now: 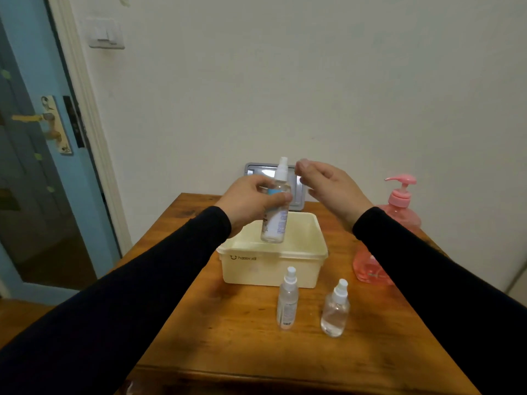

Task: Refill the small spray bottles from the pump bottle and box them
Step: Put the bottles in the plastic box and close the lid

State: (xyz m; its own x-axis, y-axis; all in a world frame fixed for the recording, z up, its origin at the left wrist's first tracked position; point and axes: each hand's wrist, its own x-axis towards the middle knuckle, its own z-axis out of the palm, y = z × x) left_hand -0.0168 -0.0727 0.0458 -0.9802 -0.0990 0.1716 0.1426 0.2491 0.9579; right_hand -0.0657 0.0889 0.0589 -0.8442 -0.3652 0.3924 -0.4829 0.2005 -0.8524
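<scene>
My left hand [251, 199] grips a clear spray bottle [275, 220] with a white nozzle and a printed label, upright in the air over the open cream plastic box [285, 269]. My right hand [330, 186] hovers just right of the nozzle with relaxed fingers, apart from it and holding nothing. Two more small clear spray bottles stand on the table in front of the box: a slim one [287, 300] and a rounder one [336, 309]. The pink pump bottle [400, 206] stands at the right, partly hidden by my right sleeve.
The wooden table [228, 337] stands against a white wall. The box's grey-rimmed lid [296, 195] stands open behind it. A blue door [37, 166] with a brass handle is at the left. The table's front edge lies close below the two bottles.
</scene>
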